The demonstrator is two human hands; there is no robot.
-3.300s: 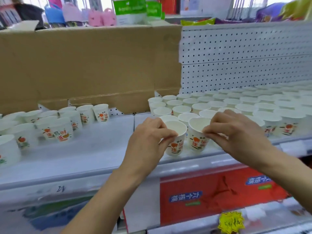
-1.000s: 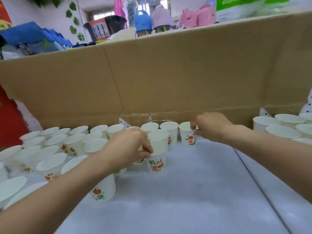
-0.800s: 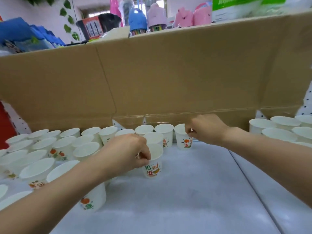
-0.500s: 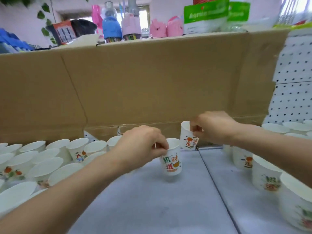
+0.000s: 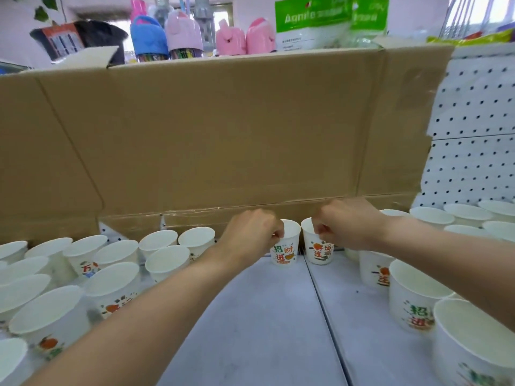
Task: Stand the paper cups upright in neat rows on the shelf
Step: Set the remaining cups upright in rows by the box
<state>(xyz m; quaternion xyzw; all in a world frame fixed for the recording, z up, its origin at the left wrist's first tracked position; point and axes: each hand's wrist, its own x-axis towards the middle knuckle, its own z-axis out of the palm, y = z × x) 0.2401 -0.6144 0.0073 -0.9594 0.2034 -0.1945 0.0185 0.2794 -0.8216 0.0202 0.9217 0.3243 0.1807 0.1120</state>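
Many white printed paper cups (image 5: pixel 119 253) already stand in rows at both sides of the pale grey shelf (image 5: pixel 264 316), and at its back the left hand (image 5: pixel 250 235) pinches the rim of an upright red-lettered cup (image 5: pixel 286 250) and the right hand (image 5: pixel 347 224) that of the orange-printed cup (image 5: pixel 316 252) beside it, while the middle, I think, is not yet filled.

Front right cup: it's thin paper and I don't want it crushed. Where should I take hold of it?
Probably pinch the rim of the front right cup from above, on its near side: it stands upright, mouth open, and another cup crowds it behind.
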